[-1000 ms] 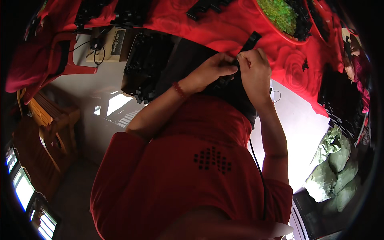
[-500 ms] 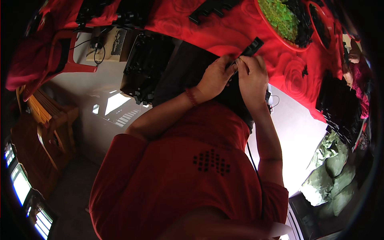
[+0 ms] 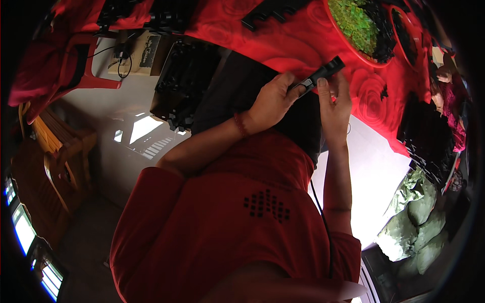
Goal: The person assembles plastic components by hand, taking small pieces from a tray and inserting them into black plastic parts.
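Observation:
In my left hand (image 3: 272,103), closed between thumb and fingers, is a long narrow black plastic part (image 3: 323,71) with a pale grey patch near the grip. The part slants up and to the right, its far end reaching over the edge of the red cloth. My right hand (image 3: 335,108) is just right of it with thumb and fingers apart. Its thumb tip lies close by the lower side of the part; whether they touch I cannot tell. Both hands are above my lap, near the table edge.
A red flowered cloth (image 3: 293,43) covers the table. On it are a notched black piece (image 3: 270,14), a red-rimmed basin (image 3: 354,54) of green and black bits, and another basin (image 3: 410,55). Left stands a box of black parts (image 3: 184,76); right, a black heap (image 3: 427,131) and pale sacks (image 3: 401,235).
My right hand has parted its fingers and come off the black plastic part, shifting right and down. The part has moved slightly right and down, still in my left hand, and more of it shows.

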### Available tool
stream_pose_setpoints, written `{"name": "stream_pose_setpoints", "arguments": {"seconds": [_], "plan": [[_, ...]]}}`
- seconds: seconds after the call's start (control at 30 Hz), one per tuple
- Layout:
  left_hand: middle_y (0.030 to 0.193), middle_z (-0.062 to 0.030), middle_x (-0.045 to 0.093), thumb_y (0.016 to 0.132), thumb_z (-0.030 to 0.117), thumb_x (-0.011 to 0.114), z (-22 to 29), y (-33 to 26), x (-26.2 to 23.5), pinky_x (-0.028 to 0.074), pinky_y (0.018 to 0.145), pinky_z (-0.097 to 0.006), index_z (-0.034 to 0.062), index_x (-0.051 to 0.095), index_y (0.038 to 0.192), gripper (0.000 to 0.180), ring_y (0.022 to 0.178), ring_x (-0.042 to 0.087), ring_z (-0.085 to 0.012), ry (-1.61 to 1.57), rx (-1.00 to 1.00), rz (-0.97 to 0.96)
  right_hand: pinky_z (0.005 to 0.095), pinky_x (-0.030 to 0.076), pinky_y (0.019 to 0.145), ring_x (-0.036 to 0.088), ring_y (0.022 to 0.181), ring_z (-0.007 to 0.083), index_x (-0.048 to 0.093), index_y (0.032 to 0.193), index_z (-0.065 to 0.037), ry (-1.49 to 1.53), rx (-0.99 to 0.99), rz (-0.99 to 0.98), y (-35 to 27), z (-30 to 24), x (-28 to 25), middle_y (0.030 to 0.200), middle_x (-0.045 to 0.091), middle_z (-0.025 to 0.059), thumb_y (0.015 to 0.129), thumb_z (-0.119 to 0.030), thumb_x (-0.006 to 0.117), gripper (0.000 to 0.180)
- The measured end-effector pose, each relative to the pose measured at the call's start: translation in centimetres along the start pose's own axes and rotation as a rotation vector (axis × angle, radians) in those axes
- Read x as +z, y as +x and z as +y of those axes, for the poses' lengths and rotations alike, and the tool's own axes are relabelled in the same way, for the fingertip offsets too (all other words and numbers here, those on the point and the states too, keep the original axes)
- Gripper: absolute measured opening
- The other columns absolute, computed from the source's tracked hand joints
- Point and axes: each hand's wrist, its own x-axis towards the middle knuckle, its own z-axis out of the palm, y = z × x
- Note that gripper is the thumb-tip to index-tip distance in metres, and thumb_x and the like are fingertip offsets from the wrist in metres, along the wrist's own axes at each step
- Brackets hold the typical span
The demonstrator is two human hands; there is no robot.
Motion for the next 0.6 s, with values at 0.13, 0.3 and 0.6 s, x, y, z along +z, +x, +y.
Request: {"name": "stream_pose_setpoints", "arguments": {"seconds": [0.13, 0.3, 0.6], "plan": [[0.084, -0.0140, 0.061, 0.093, 0.014, 0.066, 0.5, -0.3, 0.1, 0.050, 0.069, -0.037, 0.0019, 0.058, 0.094, 0.014, 0.077, 0.062, -0.0284, 0.047, 0.105, 0.035, 0.0278, 0.048, 0.080, 0.060, 0.090, 0.0142, 0.058, 0.123, 0.002, 0.191, 0.101, -0.179, -0.4, 0.4, -0.2, 0.099, 0.065, 0.0083, 0.095, -0.016, 0.066, 0.033], [0.081, -0.0026, 0.059, 0.097, 0.008, 0.059, 2.5, -0.9, -0.1, 0.047, 0.064, -0.024, 0.0021, 0.062, 0.111, 0.015, 0.071, 0.057, -0.0077, 0.031, 0.207, 0.025, 0.0277, 0.048, 0.083, 0.060, 0.092, 0.0136, 0.058, 0.121, 0.001, 0.236, 0.058, -0.133, -1.0, 0.1, 0.1, 0.101, 0.065, 0.0078, 0.095, -0.015, 0.066, 0.032], [0.082, -0.0042, 0.060, 0.097, 0.011, 0.061, 2.2, -1.0, -0.3, 0.049, 0.064, -0.027, 0.0020, 0.064, 0.112, 0.018, 0.072, 0.058, -0.0104, 0.017, 0.121, -0.003, 0.0287, 0.049, 0.081, 0.061, 0.087, 0.0138, 0.057, 0.122, 0.002, 0.258, 0.000, -0.087, -2.2, 0.4, 0.7, 0.101, 0.065, 0.0069, 0.094, -0.011, 0.067, 0.032]]}}
